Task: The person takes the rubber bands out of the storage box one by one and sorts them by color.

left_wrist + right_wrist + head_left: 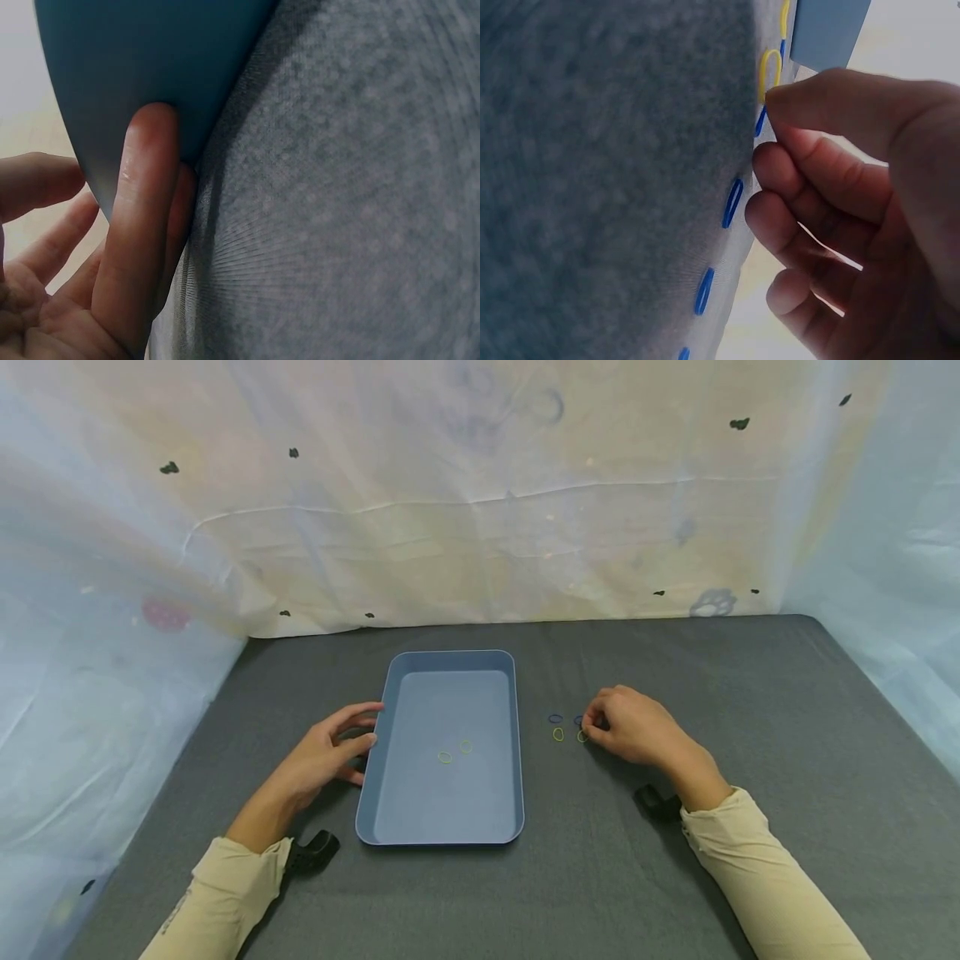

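Observation:
A blue-grey tray (442,814) lies on the table, with two yellow rubber bands (440,756) on its floor. My left hand (322,756) rests against the tray's left side, fingers extended; the left wrist view shows fingers (142,195) touching the outer wall. Right of the tray, my right hand (633,722) pinches a yellow rubber band (763,75) between thumb and forefinger, low over the cloth. Another yellow band (554,735) and a blue band (555,722) lie between that hand and the tray. Another blue band (577,721) is partly hidden by the fingertips.
In the right wrist view, several blue rubber bands (733,204) lie in a row on the grey cloth (615,187); the hand hides them from the head view. A patterned curtain (480,560) hangs behind the table, with sheets on both sides.

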### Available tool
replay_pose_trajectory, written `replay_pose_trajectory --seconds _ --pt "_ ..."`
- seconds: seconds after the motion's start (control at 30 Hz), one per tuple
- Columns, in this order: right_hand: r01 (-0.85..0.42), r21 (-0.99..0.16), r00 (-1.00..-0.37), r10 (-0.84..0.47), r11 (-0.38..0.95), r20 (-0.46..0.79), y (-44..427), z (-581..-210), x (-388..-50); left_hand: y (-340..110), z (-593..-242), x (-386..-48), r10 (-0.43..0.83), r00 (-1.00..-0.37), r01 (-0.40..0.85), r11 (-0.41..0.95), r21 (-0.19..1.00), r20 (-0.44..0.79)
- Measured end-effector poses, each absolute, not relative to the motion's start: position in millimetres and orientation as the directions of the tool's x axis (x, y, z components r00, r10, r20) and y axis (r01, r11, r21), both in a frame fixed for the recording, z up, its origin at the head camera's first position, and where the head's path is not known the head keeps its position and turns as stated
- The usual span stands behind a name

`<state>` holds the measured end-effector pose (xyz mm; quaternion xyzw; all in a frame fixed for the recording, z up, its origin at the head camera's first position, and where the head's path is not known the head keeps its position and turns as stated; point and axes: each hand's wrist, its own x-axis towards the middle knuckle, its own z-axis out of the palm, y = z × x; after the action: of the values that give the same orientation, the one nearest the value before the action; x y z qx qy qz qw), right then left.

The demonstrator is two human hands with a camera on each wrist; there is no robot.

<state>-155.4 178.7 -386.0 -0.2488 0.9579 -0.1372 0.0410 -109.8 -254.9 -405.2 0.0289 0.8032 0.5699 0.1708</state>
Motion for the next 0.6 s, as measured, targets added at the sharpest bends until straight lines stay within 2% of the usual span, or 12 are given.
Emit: replay_pose_trajectory --seconds 0.6 --pt "-0.482 -0.286 -0.869 -0.494 0.828 0.034 176.7 -386.3 -157.8 -256.0 -404.9 -109.1 0.247 -0.937 -0.149 0.350 0.925 -0.245"
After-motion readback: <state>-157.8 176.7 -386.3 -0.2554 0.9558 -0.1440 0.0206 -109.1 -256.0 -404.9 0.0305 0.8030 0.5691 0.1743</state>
